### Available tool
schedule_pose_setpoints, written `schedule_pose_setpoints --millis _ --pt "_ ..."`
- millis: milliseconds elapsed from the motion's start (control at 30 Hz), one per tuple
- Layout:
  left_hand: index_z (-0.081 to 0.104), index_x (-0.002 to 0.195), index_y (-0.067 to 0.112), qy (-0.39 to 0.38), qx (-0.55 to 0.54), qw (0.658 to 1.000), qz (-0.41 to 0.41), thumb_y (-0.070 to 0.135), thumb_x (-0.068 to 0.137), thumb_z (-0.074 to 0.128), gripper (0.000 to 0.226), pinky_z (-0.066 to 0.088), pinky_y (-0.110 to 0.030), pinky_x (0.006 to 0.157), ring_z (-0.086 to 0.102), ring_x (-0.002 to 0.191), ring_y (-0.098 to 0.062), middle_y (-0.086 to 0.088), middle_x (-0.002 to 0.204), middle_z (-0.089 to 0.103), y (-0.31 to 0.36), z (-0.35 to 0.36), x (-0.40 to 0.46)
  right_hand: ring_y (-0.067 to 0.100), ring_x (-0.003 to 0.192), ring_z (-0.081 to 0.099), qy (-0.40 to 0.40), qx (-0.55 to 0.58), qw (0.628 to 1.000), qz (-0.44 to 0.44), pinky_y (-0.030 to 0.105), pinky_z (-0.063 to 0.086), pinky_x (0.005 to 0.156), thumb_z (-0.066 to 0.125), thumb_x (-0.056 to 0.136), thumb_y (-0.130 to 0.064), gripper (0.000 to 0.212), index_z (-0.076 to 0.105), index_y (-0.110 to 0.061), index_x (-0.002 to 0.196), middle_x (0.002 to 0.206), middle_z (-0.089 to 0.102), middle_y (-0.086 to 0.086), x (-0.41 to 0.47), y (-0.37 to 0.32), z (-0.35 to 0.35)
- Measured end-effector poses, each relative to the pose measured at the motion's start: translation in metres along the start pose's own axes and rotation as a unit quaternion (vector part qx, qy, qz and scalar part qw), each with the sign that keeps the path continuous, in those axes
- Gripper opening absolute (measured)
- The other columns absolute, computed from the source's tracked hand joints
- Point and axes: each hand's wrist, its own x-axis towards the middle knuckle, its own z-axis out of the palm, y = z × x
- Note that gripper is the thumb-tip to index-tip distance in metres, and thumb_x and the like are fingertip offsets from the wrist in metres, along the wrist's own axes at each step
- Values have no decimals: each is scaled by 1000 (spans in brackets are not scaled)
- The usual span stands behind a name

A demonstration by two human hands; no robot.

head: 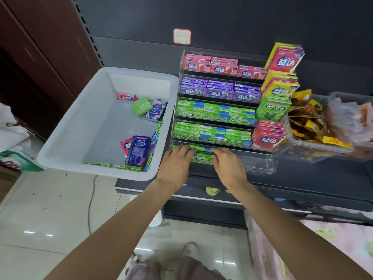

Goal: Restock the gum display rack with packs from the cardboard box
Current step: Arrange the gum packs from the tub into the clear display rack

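Bright, sharp; wide-angle bending at edges

Pink, purple, green gum packs; translucent white tub.
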Motion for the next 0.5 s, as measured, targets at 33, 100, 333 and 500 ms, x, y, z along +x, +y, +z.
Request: schedule_pose_setpoints --millis 33,100,333,500 --pt "17 147 22 0 3 1000 0 15 89 52 69 20 -33 112 21 140 -18 1 151 23 0 0 1 28 103 62 0 -3 1000 -10 38 48 86 43 98 -20 35 54 -16 131 119 62 7 -1 0 -1" --pt "16 148 21 -5 12 1000 0 16 89 52 70 20 -34 112 21 140 -18 1 151 22 0 2 3 27 105 60 -21 -3 999 -32 37 45 89 42 99 -21 36 52 -15 133 120 61 8 -1 -2 -2" --pt "15 148 20 -13 27 1000 5 8 88 54 72 22 -34 112 19 141 -20 -2 155 16 -2 5 3 27 106 56 -24 -37 999 2 37 45 89 39 99 -27 38 48 -16 134 118 52 9 1 -18 1" --pt "14 148 18 -13 22 1000 -5 6 88 53 73 23 -32 111 19 142 -21 -3 155 16 -5 5 2 26 117 52 -69 17 997 -34 39 42 96 43 98 -26 42 42 -16 139 131 47 6 4 -14 0"
